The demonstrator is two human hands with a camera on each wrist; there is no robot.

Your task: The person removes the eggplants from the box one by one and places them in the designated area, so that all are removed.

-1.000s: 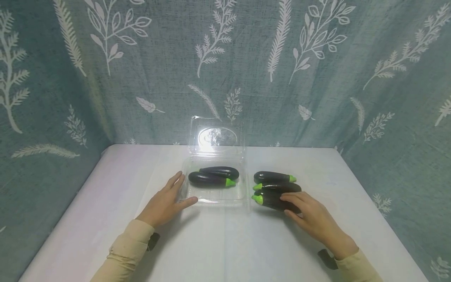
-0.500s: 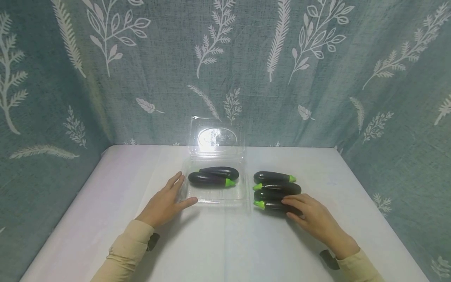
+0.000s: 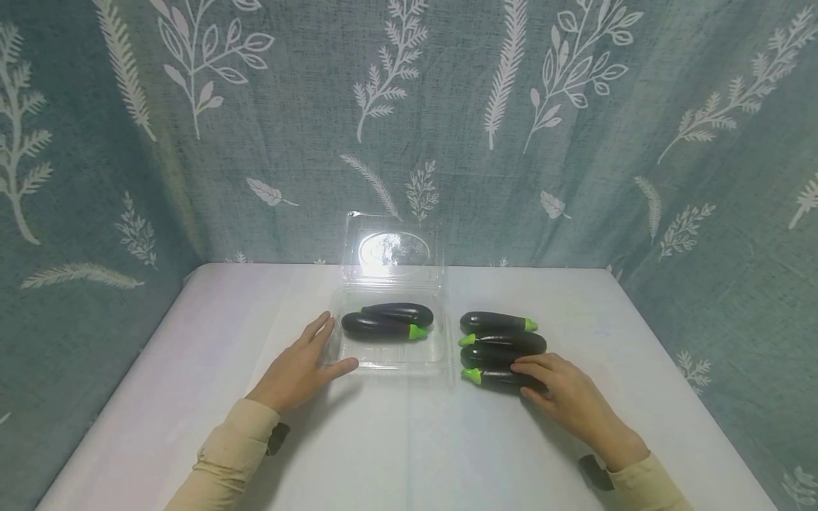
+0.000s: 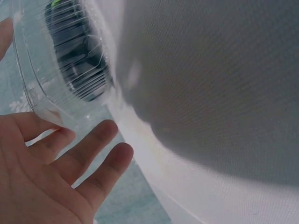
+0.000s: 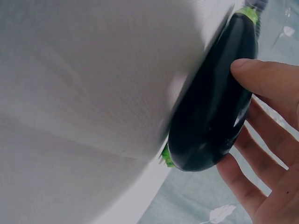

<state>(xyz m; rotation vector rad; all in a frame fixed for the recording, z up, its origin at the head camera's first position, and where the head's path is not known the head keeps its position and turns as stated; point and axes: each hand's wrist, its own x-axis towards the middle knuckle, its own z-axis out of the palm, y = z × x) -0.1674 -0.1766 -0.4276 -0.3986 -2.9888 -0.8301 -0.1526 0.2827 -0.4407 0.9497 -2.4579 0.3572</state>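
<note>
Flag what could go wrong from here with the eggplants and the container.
1. The nearest eggplant looks smooth and glossy; it might slip from the fingers of the right hand.
2. The next eggplant lies right beside it and could roll if nudged.
3. The lid of the clear container stands open; a bump might swing it down.

1. Head view: the right grip (image 3: 565, 392) covers part of the blunt end of the nearest eggplant (image 3: 500, 380).
2. In the clear container (image 3: 393, 353), the front eggplant (image 3: 375, 326) partly hides the rear eggplant (image 3: 401, 311).
3. Left wrist view: the clear container runs past the top edge; its ridges blur the dark shape (image 4: 77, 53) inside.
4. The left sleeve (image 3: 220, 454) leaves the head view's bottom edge.
</note>
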